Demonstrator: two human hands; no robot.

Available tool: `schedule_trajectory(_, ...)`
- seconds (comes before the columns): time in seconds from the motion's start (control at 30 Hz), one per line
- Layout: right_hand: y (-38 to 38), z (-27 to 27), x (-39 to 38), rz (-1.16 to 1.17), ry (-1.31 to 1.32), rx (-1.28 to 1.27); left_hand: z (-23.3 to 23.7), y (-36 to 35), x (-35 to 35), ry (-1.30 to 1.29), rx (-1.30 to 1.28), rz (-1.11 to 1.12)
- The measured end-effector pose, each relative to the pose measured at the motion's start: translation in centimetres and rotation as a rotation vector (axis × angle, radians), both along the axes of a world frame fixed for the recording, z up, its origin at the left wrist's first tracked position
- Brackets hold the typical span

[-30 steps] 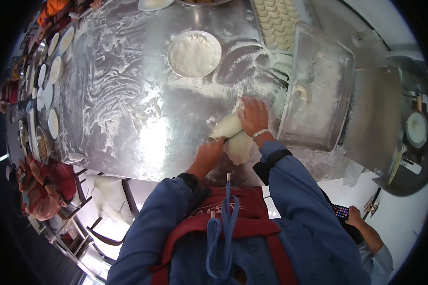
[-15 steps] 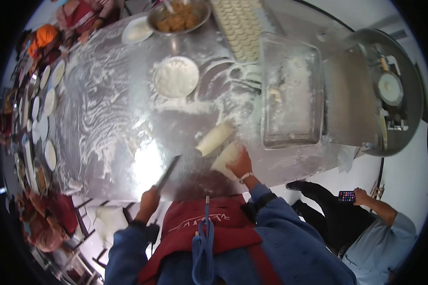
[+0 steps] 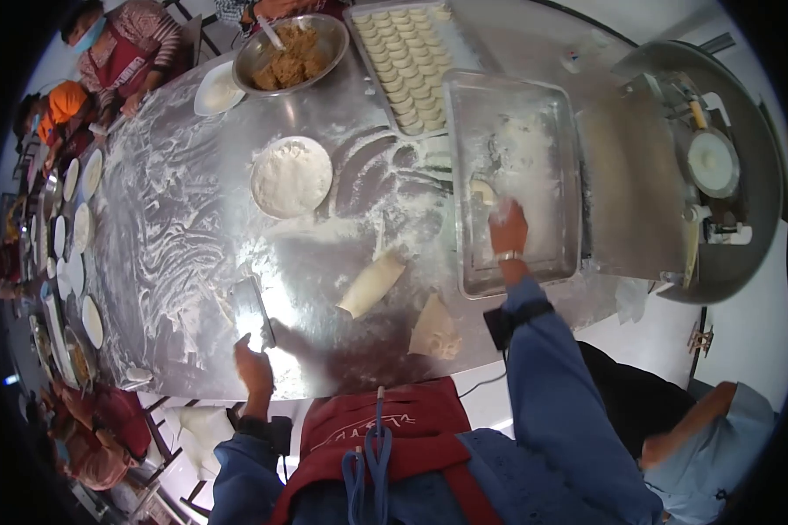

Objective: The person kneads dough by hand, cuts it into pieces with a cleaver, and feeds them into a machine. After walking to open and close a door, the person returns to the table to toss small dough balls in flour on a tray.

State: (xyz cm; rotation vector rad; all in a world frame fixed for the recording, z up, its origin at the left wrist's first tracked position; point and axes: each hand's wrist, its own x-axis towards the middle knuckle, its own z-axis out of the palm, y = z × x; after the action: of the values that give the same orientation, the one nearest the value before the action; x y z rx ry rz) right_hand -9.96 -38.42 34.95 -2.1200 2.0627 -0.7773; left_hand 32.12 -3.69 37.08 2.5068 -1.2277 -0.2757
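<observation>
In the head view my left hand is closed round the handle of a broad-bladed knife, its blade flat over the shiny steel tabletop. My right hand reaches into a rectangular metal tray dusted with flour, its fingertips smeared by motion. Small pale dough pieces lie just beyond those fingers. A thick dough roll rests on the table between my hands. Nearer to me sits a flatter lump of dough, apart from both hands.
A bowl of flour stands mid-table. Behind it are a steel bowl of brown filling and a tray of shaped dumplings. Plates line the left side, where several people sit. Another person is close on my right.
My right hand has let go of the flat dough lump and moved right and away into the metal tray. My left hand has shifted left with the knife, whose blade now lies flatter.
</observation>
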Motion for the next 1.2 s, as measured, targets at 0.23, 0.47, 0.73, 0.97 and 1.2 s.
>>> schedule_trajectory(0.23, -3.8, -1.8, 2.3, 0.001, 0.041, 0.187, 3.9, -13.4, -13.3, 0.277, 0.016, -0.506)
schedule_trajectory(0.47, 5.1, 5.3, 4.7, 0.144, -0.555, 0.405, -0.9, -16.7, -11.7, 0.494, 0.199, -0.479)
schedule_trajectory(0.73, 9.4, 1.6, 16.7, 0.786, -0.38, 0.413, -1.4, -20.4, -4.6, 0.9, 0.232, -0.549)
schedule_trajectory(0.97, 7.8, 1.0, 18.0, 0.626, -0.192, 0.311, -2.6, -19.9, -7.2, 0.522, 0.02, -0.548)
schedule_trajectory(1.2, 8.8, -2.5, 19.3, 0.558, -0.132, 0.474, -0.6, -22.1, -9.4, 0.368, 0.16, -0.338)
